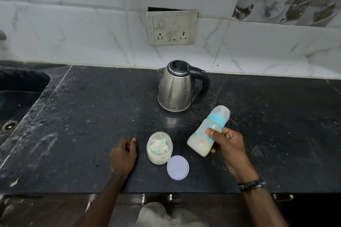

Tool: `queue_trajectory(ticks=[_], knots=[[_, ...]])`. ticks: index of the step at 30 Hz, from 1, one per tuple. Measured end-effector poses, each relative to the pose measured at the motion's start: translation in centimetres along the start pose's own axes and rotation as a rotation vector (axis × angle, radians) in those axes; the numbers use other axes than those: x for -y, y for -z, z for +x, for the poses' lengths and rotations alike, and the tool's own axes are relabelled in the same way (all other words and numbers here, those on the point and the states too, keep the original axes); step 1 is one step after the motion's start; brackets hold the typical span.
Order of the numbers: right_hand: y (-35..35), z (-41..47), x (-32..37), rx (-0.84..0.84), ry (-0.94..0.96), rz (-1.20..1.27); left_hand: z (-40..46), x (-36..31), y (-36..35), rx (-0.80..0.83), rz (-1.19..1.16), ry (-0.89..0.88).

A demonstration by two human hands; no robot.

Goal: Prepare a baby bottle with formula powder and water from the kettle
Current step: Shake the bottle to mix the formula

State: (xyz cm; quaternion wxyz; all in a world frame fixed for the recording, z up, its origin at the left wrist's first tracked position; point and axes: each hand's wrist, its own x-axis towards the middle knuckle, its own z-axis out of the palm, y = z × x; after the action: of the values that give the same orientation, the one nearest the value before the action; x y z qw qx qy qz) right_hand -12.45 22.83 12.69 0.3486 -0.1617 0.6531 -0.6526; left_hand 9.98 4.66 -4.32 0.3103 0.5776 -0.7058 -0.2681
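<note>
A person's right hand [227, 143] holds a capped baby bottle [208, 131] tilted above a dark stone counter [92, 116], its grip closed around the bottle's middle; pale milky liquid sits in the lower end. The left hand [122, 155] rests on the counter with fingers loosely curled, holding nothing. Between the hands stands an open jar of formula powder [159, 150] with a scoop inside, its lilac lid [177, 167] just beside it, and a steel kettle [178, 88] stands behind.

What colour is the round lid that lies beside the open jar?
The lid is pale lilac, seen plainly in the head view.
</note>
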Motion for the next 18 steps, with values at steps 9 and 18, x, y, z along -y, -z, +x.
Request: queue_trajectory(ticks=[9,18], knots=[[-0.12,0.11,0.17,-0.086,0.018,0.12,0.06,0.0,-0.07,0.008,-0.003,0.011],[0.09,0.55,-0.03,-0.076,-0.057,0.214,0.1,0.09,-0.2,0.007,0.005,0.03]])
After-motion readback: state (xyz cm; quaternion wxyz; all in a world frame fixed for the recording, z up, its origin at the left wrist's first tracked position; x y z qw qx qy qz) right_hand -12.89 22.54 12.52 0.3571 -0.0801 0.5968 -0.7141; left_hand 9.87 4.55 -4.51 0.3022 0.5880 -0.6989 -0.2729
